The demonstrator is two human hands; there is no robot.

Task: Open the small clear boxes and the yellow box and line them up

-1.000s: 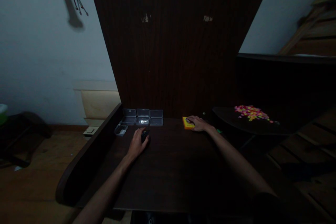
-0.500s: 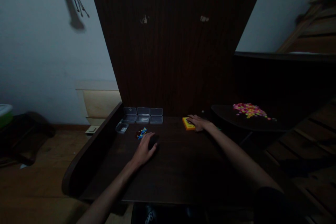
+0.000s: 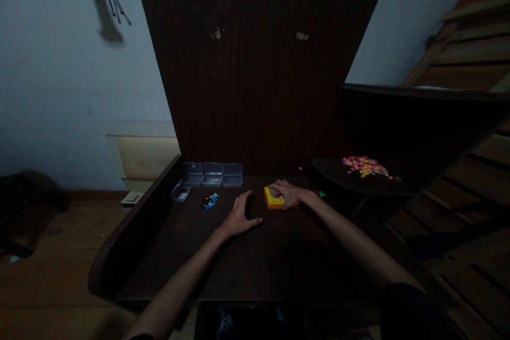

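Observation:
My right hand [image 3: 287,193] rests on a small yellow-orange box [image 3: 273,197] lying flat on the dark wooden desk [image 3: 255,260]. Just left of the box, my left hand [image 3: 240,215] lies on the desk, fingers spread, holding nothing. A small heap of blue and red pieces [image 3: 210,201] sits on the desk to the left of that hand. The room is dim and small details are hard to make out.
Three clear plastic cases [image 3: 212,174] stand in a row at the desk's back edge, a fourth [image 3: 180,193] lies nearer left. A pile of pink and yellow pieces [image 3: 364,166] covers a rounded side shelf [image 3: 358,183] at right. A dark panel rises behind.
My left hand slid right from the spot near the clear cases, uncovering the blue and red pieces, and let go of a dark object. The yellow box shifted slightly toward me under my right hand.

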